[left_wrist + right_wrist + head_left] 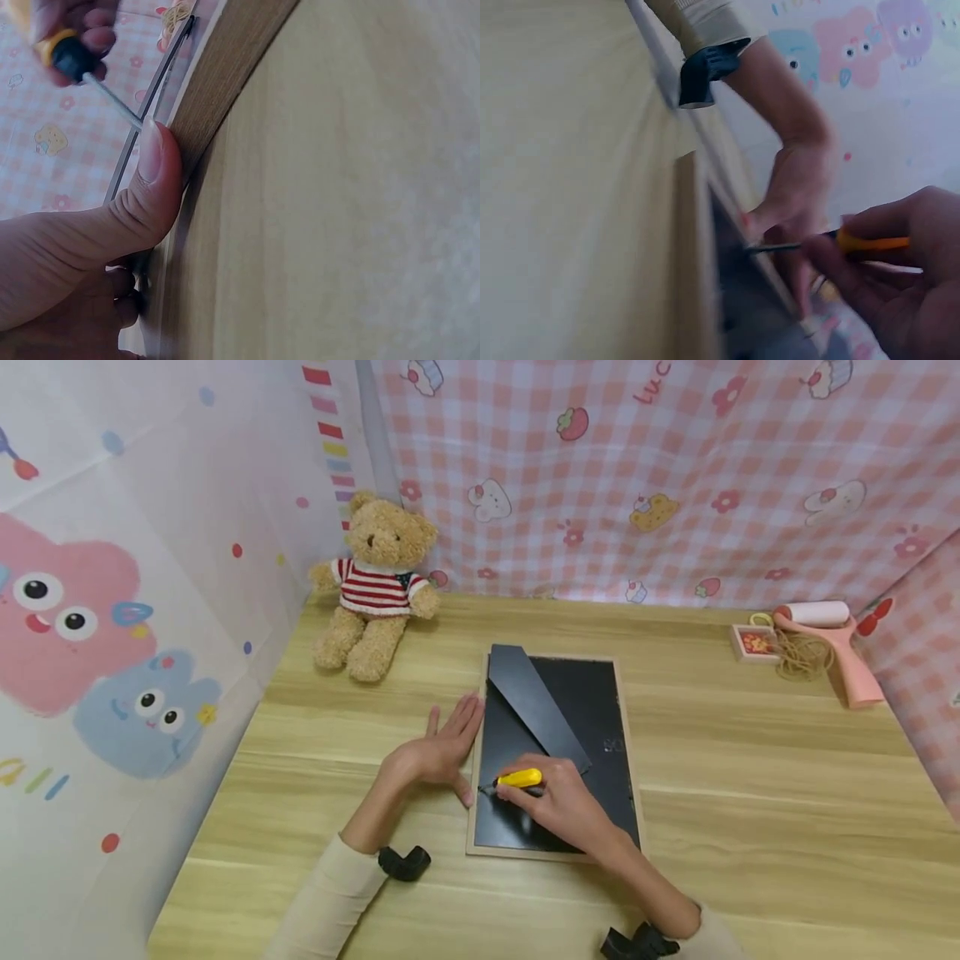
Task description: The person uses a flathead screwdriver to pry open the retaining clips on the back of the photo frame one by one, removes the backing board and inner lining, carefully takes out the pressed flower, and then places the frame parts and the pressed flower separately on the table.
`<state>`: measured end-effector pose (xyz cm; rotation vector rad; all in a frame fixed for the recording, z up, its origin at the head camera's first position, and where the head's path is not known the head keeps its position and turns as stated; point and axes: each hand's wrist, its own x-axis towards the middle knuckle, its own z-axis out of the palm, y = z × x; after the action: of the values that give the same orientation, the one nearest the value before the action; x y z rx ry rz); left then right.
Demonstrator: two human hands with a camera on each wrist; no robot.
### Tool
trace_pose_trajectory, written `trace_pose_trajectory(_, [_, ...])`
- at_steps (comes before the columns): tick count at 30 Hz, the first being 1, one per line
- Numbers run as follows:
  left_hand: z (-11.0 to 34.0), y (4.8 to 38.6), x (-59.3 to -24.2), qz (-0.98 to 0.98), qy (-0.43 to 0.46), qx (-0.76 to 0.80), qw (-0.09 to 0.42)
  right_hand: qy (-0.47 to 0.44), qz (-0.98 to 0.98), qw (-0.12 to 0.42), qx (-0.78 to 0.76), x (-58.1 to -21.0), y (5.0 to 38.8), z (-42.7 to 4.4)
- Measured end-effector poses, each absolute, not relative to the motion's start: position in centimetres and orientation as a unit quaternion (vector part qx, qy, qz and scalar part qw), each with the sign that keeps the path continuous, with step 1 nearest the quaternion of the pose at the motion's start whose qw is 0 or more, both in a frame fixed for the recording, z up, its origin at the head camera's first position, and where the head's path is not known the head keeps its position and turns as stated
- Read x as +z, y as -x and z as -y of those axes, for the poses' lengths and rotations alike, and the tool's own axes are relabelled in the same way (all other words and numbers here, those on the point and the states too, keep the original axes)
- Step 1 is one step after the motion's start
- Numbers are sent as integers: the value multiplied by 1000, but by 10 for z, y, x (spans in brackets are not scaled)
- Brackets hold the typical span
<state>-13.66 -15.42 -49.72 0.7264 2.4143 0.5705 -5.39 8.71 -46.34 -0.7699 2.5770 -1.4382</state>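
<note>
A picture frame (555, 852) with a light wooden rim lies back side up on the table, its black backing (517, 827) showing. A dark easel-like stand flap (536, 702) slants across that backing. My right hand (562, 802) grips a screwdriver (521, 778) with a yellow and black handle. Its metal shaft (112, 101) reaches the inner edge of the left rim, close to my left thumb. Along the outer left side of the frame, my left hand (435, 756) rests with extended fingers and thumb touching the rim (217, 75).
At the back left sits a teddy bear (378, 585) in a striped sweater. Toward the back right are a small box (753, 643), a coil of twine (802, 656) and a pink lint roller (847, 647). Printed cloths (645, 477) hang around the wooden table (750, 827).
</note>
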Motion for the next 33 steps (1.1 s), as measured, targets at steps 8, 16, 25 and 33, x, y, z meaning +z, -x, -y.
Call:
trace_pose_trajectory(8, [153, 136, -497, -896, -276, 214, 275, 325, -860, 58, -388, -443, 72, -72])
trace_pose_trajectory(16, [154, 136, -494, -894, -274, 222, 277, 338, -862, 70, -371, -438, 74, -66])
trace_pose_trajectory(25, [159, 130, -494, -884, -279, 248, 282, 254, -866, -48, -428, -413, 90, -115])
trace_pose_trajectory(33, [170, 74, -492, -866, -295, 330, 234, 137, -927, 25, -349, -426, 175, -214])
